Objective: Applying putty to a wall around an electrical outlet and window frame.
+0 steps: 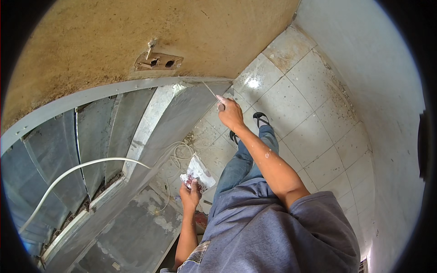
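My right hand (230, 111) grips a thin-bladed tool (210, 89), probably a putty knife seen edge-on. Its tip is at the corner where the tan wall (211, 37) meets the grey window-side wall (182, 109); whether it touches cannot be told. In my left hand (190, 195), lower down and near my left hip, is a flat board or broad blade (199, 172). White putty-like paste and reddish stains cover its face, and my thumb lies on top. White specks dot my right forearm.
A louvred glass window (94, 143) fills the left side, with a white cable (73, 167) crossing it. Thin cord (177, 153) lies coiled on the tiled floor (304, 99). An outlet recess (158, 62) with two holes is cut in the tan wall. A pale wall (385, 112) stands at right.
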### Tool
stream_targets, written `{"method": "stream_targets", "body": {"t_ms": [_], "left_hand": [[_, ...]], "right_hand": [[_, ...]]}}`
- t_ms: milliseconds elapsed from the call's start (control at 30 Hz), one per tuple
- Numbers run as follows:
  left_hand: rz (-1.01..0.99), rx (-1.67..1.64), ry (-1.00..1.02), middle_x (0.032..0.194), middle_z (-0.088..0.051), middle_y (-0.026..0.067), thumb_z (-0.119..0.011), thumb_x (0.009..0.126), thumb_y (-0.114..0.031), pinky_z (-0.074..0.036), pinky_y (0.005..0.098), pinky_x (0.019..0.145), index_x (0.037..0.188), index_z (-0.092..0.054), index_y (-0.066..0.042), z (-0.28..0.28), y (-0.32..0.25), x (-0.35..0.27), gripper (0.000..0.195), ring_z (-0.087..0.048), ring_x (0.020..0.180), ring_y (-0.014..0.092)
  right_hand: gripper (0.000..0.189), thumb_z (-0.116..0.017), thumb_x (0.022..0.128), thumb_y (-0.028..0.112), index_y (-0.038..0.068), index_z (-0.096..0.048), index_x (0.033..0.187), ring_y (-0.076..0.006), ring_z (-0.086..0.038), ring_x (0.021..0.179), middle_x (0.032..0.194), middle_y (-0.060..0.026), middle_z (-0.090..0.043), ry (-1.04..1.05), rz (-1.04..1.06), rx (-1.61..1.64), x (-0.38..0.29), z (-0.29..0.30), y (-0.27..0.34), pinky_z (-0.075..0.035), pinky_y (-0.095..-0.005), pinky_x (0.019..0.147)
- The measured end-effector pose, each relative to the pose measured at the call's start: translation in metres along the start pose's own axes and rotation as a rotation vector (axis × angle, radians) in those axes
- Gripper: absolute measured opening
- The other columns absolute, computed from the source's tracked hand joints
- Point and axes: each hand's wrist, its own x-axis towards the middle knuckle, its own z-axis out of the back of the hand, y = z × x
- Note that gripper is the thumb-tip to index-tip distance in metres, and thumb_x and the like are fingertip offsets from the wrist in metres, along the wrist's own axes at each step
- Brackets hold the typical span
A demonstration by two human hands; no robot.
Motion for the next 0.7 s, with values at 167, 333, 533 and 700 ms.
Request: {"method": "stream_targets", "body": {"t_ms": [167, 333, 533, 700], "left_hand": [[-0.066, 0.005, -0.006, 0.074, -0.061, 0.0027, -0.061, 0.093, -0.018, -0.045, 0.0269, 0.057, 0.1, -0.059, 0.002, 0.011, 0.011, 0.008, 0.021, -0.053, 0.062, 0.009], [-0.078, -0.012, -0.037, 0.07, -0.06, 0.0023, -0.061, 0.093, -0.018, -0.044, 0.0276, 0.055, 0.093, -0.061, 0.001, 0.03, 0.027, 0.022, 0.019, -0.052, 0.06, 0.009], [-0.185, 0.122, 0.041, 0.068, -0.06, 0.0035, -0.061, 0.092, -0.018, -0.043, 0.0273, 0.055, 0.09, -0.06, 0.002, 0.056, 0.05, 0.043, 0.02, -0.052, 0.059, 0.009], [-0.249, 0.144, 0.083, 0.069, -0.062, 0.0051, -0.061, 0.092, -0.019, -0.045, 0.0291, 0.058, 0.093, -0.06, 0.004, 0.088, 0.079, 0.062, 0.022, -0.054, 0.061, 0.012]], "right_hand": [[0.035, -0.052, 0.09, 0.018, 0.01, -0.061, 0.123, -0.0351, -0.058, 0.101, 0.105, -0.0184, -0.062, -0.117, -0.087, 0.221, -0.032, -0.032, 0.014, -0.045, -0.0405, 0.089], [0.037, -0.049, 0.094, 0.011, 0.011, -0.056, 0.131, -0.0261, -0.057, 0.102, 0.108, -0.0148, -0.058, -0.158, -0.052, 0.382, -0.052, -0.06, 0.048, -0.043, -0.0343, 0.09], [0.041, -0.048, 0.095, 0.011, 0.01, -0.051, 0.136, -0.0306, -0.053, 0.107, 0.112, -0.0157, -0.055, -0.266, -0.099, 0.421, -0.056, -0.097, 0.081, -0.04, -0.0353, 0.096], [0.043, -0.046, 0.095, 0.013, 0.008, -0.048, 0.137, -0.0342, -0.053, 0.109, 0.114, -0.0205, -0.054, -0.433, -0.162, 0.417, -0.044, -0.123, 0.09, -0.04, -0.0396, 0.097]]}}
